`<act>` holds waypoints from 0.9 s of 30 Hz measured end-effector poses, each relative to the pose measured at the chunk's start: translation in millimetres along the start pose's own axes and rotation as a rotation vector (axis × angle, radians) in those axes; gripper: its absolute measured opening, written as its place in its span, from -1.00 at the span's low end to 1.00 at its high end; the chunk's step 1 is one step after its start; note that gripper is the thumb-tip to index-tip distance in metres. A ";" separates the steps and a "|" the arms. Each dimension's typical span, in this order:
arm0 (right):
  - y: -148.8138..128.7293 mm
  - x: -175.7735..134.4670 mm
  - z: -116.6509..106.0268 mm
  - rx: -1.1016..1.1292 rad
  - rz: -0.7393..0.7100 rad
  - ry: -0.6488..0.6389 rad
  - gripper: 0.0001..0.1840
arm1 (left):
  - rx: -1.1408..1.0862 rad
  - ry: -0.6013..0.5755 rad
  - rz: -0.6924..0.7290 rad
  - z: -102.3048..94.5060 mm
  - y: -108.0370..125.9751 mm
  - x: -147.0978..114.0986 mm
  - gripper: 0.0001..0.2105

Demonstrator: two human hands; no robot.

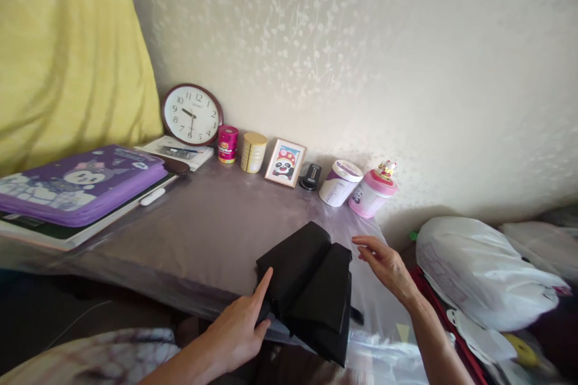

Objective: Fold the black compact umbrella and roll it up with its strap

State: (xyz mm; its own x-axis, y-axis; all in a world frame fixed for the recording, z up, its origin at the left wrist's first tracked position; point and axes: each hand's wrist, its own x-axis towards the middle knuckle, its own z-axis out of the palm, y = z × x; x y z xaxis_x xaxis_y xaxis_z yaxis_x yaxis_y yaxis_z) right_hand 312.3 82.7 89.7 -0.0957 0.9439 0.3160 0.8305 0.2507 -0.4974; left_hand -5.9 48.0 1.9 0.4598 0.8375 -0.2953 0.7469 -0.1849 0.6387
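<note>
A folded black cloth lies at the near edge of a table covered with clear plastic. My left hand rests on the cloth's left side, forefinger stretched along its edge and the other fingers curled under the near fold. My right hand hovers just right of the cloth, fingers spread, palm turned toward it, not touching it.
Along the wall stand a round clock, a red tin, a yellow tin, a small panda picture, a white canister and a pink jar. A purple case lies left. White bags sit right.
</note>
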 end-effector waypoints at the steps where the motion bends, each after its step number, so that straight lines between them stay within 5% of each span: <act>1: -5.1 -9.2 0.3 0.023 -0.027 -0.030 -0.73 | 0.004 -0.006 -0.001 -0.8 0.4 0.3 -0.26; 7: -29.8 -42.8 11.7 -0.086 -0.167 -0.160 -0.65 | -0.002 -0.006 0.017 -2.7 -0.5 1.1 -0.26; 15: -39.5 -45.0 19.7 -0.167 -0.228 -0.202 -0.69 | -0.001 -0.019 0.013 -7.7 0.6 -0.1 -0.27; 27: -46.0 -8.2 36.2 -0.028 -0.275 -0.004 -0.78 | -0.068 -0.032 -0.007 -18.5 5.6 -3.8 -0.31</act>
State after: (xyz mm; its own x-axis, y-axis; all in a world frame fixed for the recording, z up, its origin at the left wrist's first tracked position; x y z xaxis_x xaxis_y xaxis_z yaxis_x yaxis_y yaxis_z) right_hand 255.1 71.2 80.8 -0.3217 0.8421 0.4329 0.7879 0.4916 -0.3708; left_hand -12.4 53.2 19.8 0.4708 0.8217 -0.3212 0.7163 -0.1434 0.6829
